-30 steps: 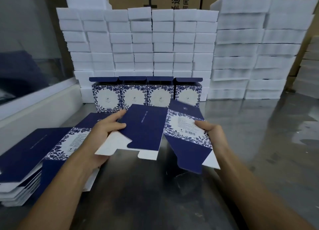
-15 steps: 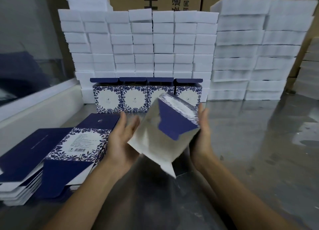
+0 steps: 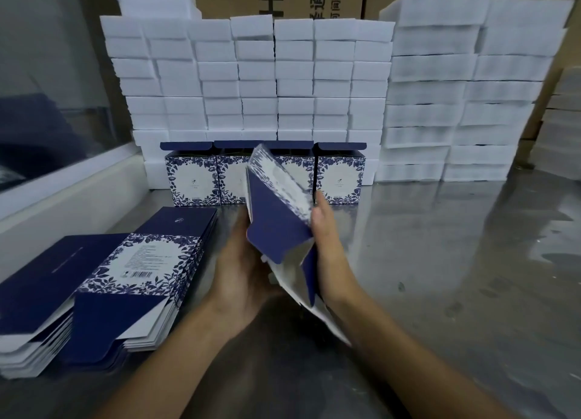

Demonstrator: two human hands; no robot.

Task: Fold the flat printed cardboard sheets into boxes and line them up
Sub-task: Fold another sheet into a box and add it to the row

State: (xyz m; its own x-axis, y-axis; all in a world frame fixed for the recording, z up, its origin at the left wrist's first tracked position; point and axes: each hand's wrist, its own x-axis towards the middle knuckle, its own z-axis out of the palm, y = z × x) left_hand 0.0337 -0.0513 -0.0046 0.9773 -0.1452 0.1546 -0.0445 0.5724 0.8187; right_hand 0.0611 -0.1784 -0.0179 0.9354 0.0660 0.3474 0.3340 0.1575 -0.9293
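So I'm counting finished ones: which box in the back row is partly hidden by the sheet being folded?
The third box from the left; the half-folded sheet covers its left part, while the other three stand in nearly full view.

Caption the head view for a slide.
Both hands fold a printed cardboard sheet before four finished boxes.
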